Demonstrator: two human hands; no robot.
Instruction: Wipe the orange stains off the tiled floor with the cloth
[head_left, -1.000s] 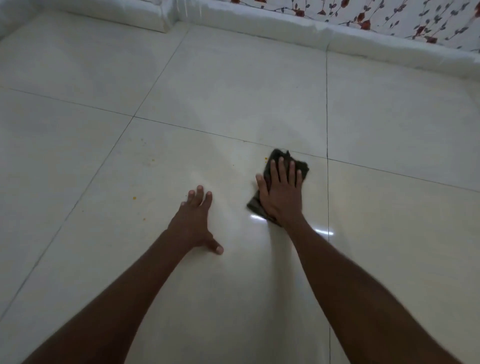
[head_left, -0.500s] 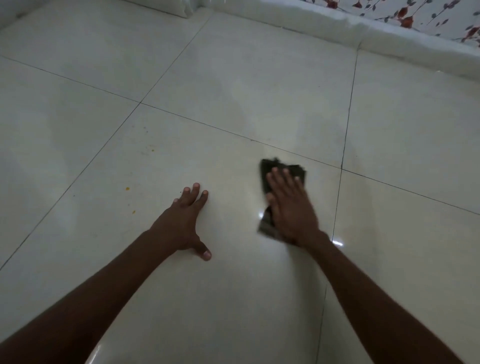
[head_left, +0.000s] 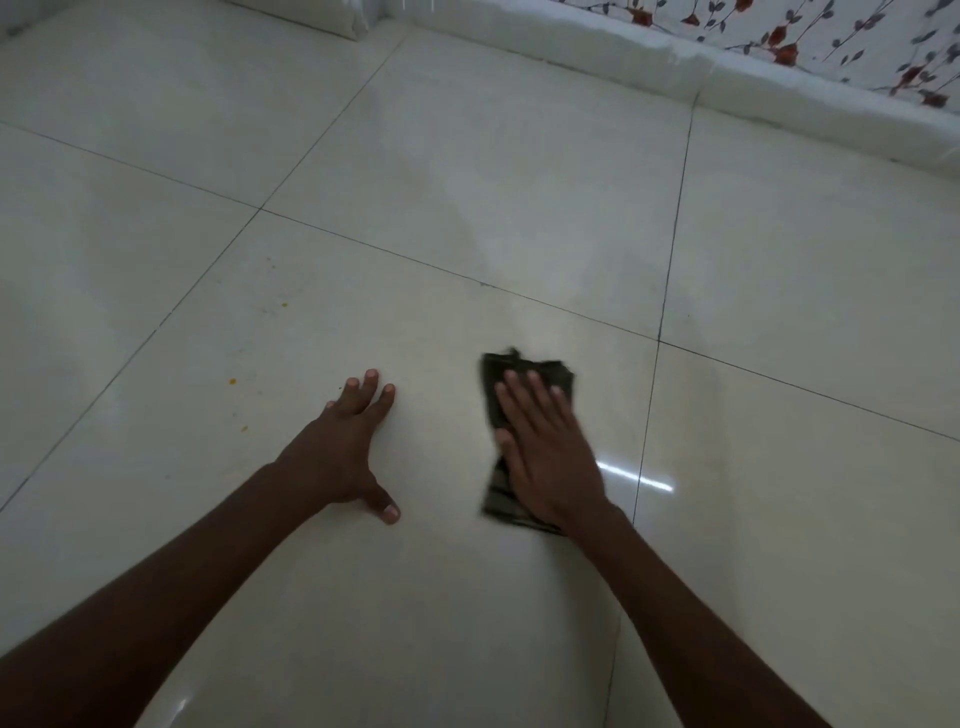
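Left hand (head_left: 347, 451) flat, fingers spread; right hand (head_left: 545, 451) flat, pressing.

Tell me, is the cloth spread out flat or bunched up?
Flat, apparently folded: the dark cloth lies as a narrow strip under the right hand.

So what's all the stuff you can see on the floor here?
cloth: one, dark green, flat on the floor under the right hand
orange stains: three small spots plainly showing, orange, left of the left hand on the same tile as the cloth
tiled floor: glossy cream tiles with dark grout lines
skirting: white, along the far edge of the floor
wallpaper: white with red flowers and grey leaves, top right
left hand: one, flat on the floor, fingers spread, holding nothing
right hand: one, pressing flat on the cloth, fingers straight
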